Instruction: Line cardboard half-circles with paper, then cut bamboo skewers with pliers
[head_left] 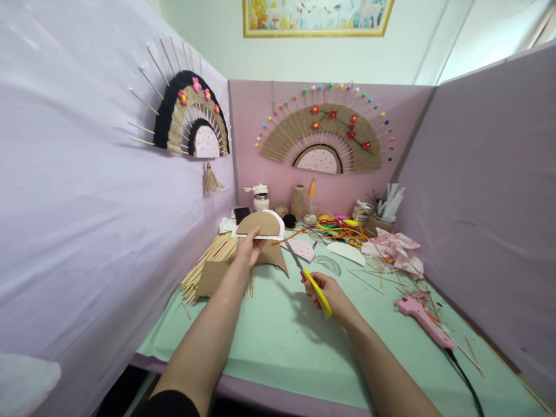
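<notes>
My left hand [251, 248] pinches the lower edge of a brown cardboard half-circle [260, 223], which has a white backing [278, 219] showing past its curved rim. Both are held up above the table. In my right hand [326, 294] is a pair of scissors [319, 292] with yellow handles. The blades point up and left, their tips close to the right corner of the white backing; whether they touch it I cannot tell. Below the left hand lie pieces of brown cardboard [212, 278] and a heap of thin wooden sticks [195, 272].
A pink glue gun [423, 318] with a black cord lies at the right. Farther back are a clear protractor [328, 265], a white half-circle [346, 252], crumpled pink tissue [393, 249] and colourful pipe cleaners [343, 230]. Decorated fans [278, 136] hang on the partitions.
</notes>
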Motion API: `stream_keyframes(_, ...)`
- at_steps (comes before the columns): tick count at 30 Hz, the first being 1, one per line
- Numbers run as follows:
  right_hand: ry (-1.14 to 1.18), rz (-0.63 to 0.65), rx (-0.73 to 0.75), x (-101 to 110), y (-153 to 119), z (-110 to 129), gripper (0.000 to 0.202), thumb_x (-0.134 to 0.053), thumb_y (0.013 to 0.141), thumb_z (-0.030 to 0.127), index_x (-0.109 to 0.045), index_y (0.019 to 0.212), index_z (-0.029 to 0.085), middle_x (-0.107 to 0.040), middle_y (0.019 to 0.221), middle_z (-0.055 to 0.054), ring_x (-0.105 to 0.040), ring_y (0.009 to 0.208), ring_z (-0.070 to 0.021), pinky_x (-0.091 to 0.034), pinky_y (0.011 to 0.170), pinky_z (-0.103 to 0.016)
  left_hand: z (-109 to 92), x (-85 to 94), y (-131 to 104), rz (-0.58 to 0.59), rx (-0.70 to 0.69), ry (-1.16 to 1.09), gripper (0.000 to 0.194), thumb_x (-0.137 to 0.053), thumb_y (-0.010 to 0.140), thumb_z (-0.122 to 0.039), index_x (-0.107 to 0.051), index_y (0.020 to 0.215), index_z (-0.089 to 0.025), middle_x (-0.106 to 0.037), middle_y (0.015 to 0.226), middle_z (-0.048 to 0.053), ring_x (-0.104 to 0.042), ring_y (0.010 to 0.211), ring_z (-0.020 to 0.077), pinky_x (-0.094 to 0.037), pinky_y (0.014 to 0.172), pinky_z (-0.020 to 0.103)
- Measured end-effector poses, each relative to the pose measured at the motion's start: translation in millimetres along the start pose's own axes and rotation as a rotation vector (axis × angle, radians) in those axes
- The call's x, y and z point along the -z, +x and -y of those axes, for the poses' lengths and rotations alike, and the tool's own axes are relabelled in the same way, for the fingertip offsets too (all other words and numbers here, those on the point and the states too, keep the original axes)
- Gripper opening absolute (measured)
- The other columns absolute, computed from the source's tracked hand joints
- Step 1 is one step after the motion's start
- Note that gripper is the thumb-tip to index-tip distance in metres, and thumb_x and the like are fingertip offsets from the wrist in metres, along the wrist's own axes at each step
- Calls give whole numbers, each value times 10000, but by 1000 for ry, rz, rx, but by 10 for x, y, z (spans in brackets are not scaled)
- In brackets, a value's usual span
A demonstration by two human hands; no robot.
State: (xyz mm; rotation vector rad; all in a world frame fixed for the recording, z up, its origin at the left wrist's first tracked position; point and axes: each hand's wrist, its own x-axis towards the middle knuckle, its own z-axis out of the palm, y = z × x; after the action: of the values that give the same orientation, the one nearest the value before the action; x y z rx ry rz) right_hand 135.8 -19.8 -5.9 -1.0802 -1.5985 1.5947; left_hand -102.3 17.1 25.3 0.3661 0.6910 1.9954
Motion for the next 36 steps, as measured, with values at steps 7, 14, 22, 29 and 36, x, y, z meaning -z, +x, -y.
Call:
stream_keyframes(7, -2, -21, -19, -6, -12, 31, 250, -679, 643, 370, -581, 749, 166, -517, 535, 49, -396, 376, -57, -295, 380, -198, 24, -34, -45, -2, 17, 20, 374, -664, 723, -26, -603, 1049, -200, -706, 928, 35, -673, 770, 124, -575, 708, 251)
stream_keyframes(14, -15, -15, -9, 11, 21, -6, 245, -674, 648, 366, -583, 752, 163, -511, 530, 52, -390, 366, -53, -297, 375, -198, 46, -25, -22, -10, 48, 5, 324, -655, 731, -30, -614, 1017, -178, -711, 898, 44, -677, 774, 133, -581, 693, 245)
stream_keyframes(22, -39, -4, -6, 31, 35, -21, 249, -679, 643, 367, -589, 744, 157, -516, 528, 47, -404, 376, -59, -320, 395, -207, 40, -40, -40, -16, 46, 13, 349, -672, 711, -25, -608, 1014, -185, -709, 883, 35, -685, 773, 140, -586, 704, 264)
stream_keyframes(29, -46, -12, -8, 29, 34, -25, 248, -673, 647, 372, -587, 745, 161, -511, 517, 49, -400, 375, -60, -314, 391, -207, 43, -41, -52, 8, 37, 12, 376, -672, 709, -31, -602, 1042, -191, -712, 886, 38, -688, 758, 143, -588, 679, 258)
stream_keyframes(36, -45, -24, -31, 24, 21, 5, 263, -683, 626, 381, -575, 733, 165, -507, 509, 54, -401, 381, -62, -305, 390, -205, 31, -58, -74, 11, 46, 20, 353, -644, 725, -23, -605, 1036, -187, -713, 876, 38, -682, 758, 135, -585, 670, 242)
